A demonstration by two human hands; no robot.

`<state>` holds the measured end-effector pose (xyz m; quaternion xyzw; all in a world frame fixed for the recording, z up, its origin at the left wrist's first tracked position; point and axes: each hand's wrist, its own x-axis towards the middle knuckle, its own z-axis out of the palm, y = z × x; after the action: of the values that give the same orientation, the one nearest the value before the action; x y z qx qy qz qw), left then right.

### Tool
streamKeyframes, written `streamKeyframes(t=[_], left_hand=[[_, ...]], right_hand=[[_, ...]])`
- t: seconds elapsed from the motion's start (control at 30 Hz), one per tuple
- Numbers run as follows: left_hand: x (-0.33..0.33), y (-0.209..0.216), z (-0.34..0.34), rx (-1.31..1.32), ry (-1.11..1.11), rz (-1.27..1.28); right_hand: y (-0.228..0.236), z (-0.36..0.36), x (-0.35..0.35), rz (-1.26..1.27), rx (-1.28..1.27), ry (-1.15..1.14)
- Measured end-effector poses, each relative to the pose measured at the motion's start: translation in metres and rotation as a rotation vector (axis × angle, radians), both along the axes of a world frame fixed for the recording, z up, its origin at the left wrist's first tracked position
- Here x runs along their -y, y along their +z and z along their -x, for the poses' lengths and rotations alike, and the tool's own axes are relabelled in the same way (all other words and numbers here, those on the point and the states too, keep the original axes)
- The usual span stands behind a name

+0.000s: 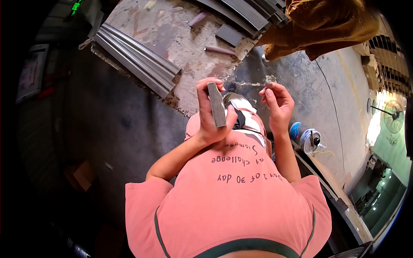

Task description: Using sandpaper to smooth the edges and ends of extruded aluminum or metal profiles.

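Observation:
My left hand (210,118) is closed around a flat grey block (217,104) with straight edges, thumb on one side and fingers on the other. It is held up in front of my body. To its right, and apart from it, my right hand (279,105) is raised with the fingers curled and the thumb and forefinger pinched together. A small greyish bit seems to show at those fingertips, too small to name. Beyond my hands is a worn, stained worktable (159,21) with long grey metal profiles (137,56) lying along its left edge.
More dark metal strips (241,15), a flat dark plate (229,35) and a short tube (220,51) lie on the table. Brown cloth (327,26) hangs at the far right. A blue and white can (304,137) stands right of me, near a cable (333,94) on the floor.

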<state>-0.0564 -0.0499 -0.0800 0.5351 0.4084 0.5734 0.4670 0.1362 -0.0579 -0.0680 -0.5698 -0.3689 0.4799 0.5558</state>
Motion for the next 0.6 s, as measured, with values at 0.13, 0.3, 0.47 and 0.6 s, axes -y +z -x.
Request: streamKeyframes(t=[0.13, 0.3, 0.47, 0.6], left_hand=[[0.001, 0.002, 0.004, -0.035, -0.049, 0.029], [0.001, -0.004, 0.005, -0.009, -0.046, 0.037], [0.002, -0.007, 0.003, 0.031, -0.009, 0.023], [0.006, -0.002, 0.001, 0.013, 0.001, 0.004]], right_hand=[[-0.013, -0.017, 0.009, 0.029, 0.047, 0.049], [-0.011, -0.01, 0.011, -0.042, 0.082, 0.071], [-0.032, -0.034, 0.014, -0.061, -0.053, 0.089], [-0.109, -0.114, 0.023, -0.082, -0.412, 0.085]])
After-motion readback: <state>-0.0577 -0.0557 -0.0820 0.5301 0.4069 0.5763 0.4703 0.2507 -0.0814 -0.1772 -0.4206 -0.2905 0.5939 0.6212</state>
